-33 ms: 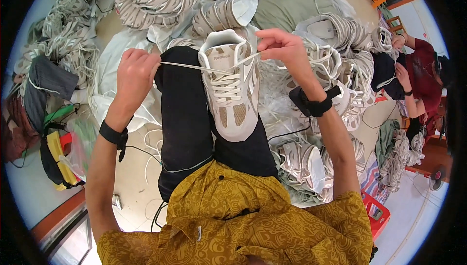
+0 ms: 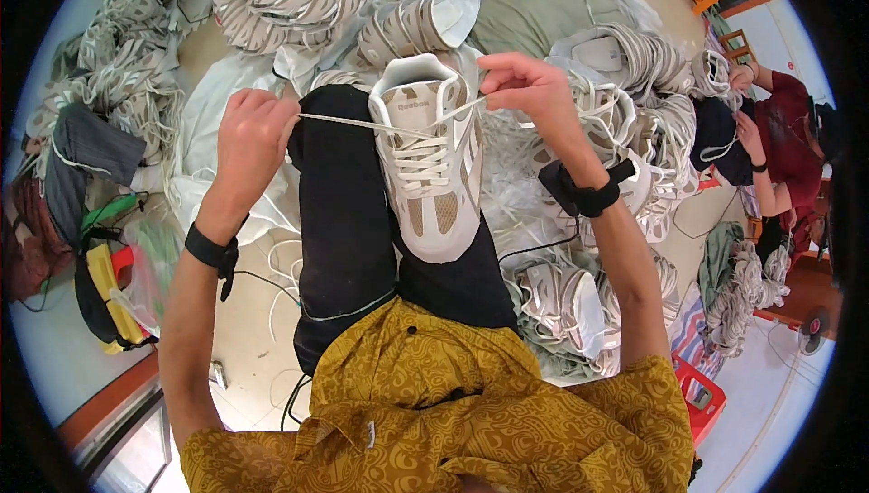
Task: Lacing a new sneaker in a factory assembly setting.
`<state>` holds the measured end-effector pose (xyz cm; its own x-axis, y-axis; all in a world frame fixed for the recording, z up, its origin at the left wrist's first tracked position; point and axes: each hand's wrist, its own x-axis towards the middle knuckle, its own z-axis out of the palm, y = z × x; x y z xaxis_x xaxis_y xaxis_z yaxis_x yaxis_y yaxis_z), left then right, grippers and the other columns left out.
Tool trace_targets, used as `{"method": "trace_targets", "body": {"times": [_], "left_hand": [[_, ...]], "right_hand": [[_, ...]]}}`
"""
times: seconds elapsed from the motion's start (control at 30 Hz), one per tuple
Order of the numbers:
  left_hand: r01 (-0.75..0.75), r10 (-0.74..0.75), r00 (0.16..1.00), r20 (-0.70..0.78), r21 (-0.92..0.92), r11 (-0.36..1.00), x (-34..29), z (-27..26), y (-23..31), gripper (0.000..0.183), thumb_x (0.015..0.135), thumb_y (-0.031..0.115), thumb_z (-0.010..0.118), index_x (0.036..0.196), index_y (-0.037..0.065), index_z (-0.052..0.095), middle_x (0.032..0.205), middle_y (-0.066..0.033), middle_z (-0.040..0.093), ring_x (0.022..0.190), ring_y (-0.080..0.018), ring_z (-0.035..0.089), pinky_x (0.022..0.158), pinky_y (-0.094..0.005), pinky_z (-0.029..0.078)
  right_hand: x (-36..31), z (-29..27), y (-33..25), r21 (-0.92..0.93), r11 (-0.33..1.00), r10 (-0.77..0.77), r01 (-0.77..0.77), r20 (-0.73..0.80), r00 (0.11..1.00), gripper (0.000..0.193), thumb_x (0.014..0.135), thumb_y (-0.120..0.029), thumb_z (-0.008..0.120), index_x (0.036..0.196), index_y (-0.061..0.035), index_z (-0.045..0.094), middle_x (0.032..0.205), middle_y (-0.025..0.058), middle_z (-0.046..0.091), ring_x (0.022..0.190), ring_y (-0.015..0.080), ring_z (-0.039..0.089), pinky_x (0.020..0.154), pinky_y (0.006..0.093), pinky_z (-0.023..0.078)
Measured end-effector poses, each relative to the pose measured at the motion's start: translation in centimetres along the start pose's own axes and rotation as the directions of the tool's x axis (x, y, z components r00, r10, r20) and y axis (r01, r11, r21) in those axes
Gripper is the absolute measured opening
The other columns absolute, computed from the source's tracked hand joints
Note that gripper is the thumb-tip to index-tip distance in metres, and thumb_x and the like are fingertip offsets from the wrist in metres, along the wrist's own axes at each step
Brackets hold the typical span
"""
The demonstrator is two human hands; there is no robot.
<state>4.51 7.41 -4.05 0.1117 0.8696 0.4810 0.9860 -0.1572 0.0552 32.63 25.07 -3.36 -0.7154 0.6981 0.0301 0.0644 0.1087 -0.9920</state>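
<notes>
A beige and white sneaker (image 2: 436,208) sits on my black-trousered right thigh, toe toward me and collar away. White laces run criss-cross down its tongue. My left hand (image 2: 252,135) is closed in a fist on one end of the shoelace (image 2: 335,119), left of the shoe. On the other side my right hand (image 2: 529,90) pinches the opposite lace end between thumb and fingers. Both lace ends are stretched tight outward from the top eyelets, low across the tongue. Neither hand touches the shoe body.
Stacked shoe uppers (image 2: 294,0) lie ahead, with more uppers (image 2: 625,58) piled at the right. A grey-green sack (image 2: 552,20) sits behind. At far right a person in a dark red top (image 2: 789,140) works. A red plastic stool (image 2: 697,398) stands at lower right.
</notes>
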Motion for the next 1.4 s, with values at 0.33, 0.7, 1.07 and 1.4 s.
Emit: {"method": "trace_targets", "body": {"times": [0.33,0.7,1.07,1.4], "left_hand": [[0.201,-0.189,0.974,0.122,-0.096,0.975,0.6,1.8,0.0,0.006,0.075,0.01,0.059,0.08,0.006,0.059,0.071,-0.0098,0.058,0.073,-0.0272,0.055,0.067,-0.0366,0.042],[0.251,-0.239,0.965,0.106,-0.116,0.961,1.4,0.9,-1.1,0.008,0.076,0.01,0.06,0.083,0.007,0.06,0.074,-0.0096,0.059,0.073,-0.0284,0.054,0.067,-0.0365,0.042],[0.013,-0.015,0.999,0.047,0.035,0.999,-0.6,-1.1,-2.1,0.007,0.074,0.007,0.06,0.081,0.006,0.061,0.073,-0.0096,0.058,0.074,-0.0272,0.054,0.068,-0.0352,0.042],[0.095,-0.098,0.991,0.087,0.044,0.995,-4.5,0.1,-2.2,0.003,0.076,0.01,0.058,0.077,0.007,0.058,0.065,-0.0077,0.056,0.068,-0.0249,0.053,0.065,-0.0352,0.04]], "right_hand": [[0.3,-1.5,0.3,-0.068,0.998,0.012,-0.016,-0.065,0.998,0.035,0.067,0.011,0.057,0.1,-0.0003,0.062,0.077,0.0043,0.06,0.067,0.0096,0.056,0.062,0.0205,0.047],[3.3,0.6,-0.4,0.284,0.959,-0.006,0.005,0.004,1.0,0.032,0.069,0.008,0.058,0.101,0.0041,0.059,0.079,0.0087,0.061,0.064,0.0149,0.058,0.061,0.0242,0.047],[2.0,-1.4,2.5,0.451,0.892,0.06,-0.005,-0.108,0.992,0.034,0.068,0.011,0.057,0.101,0.0044,0.057,0.078,0.0094,0.06,0.063,0.0166,0.058,0.058,0.0261,0.046],[1.8,-1.9,2.1,0.245,0.97,0.016,0.013,-0.114,0.993,0.032,0.066,0.011,0.057,0.096,0.002,0.061,0.076,0.0065,0.06,0.061,0.0134,0.058,0.057,0.0233,0.048]]}}
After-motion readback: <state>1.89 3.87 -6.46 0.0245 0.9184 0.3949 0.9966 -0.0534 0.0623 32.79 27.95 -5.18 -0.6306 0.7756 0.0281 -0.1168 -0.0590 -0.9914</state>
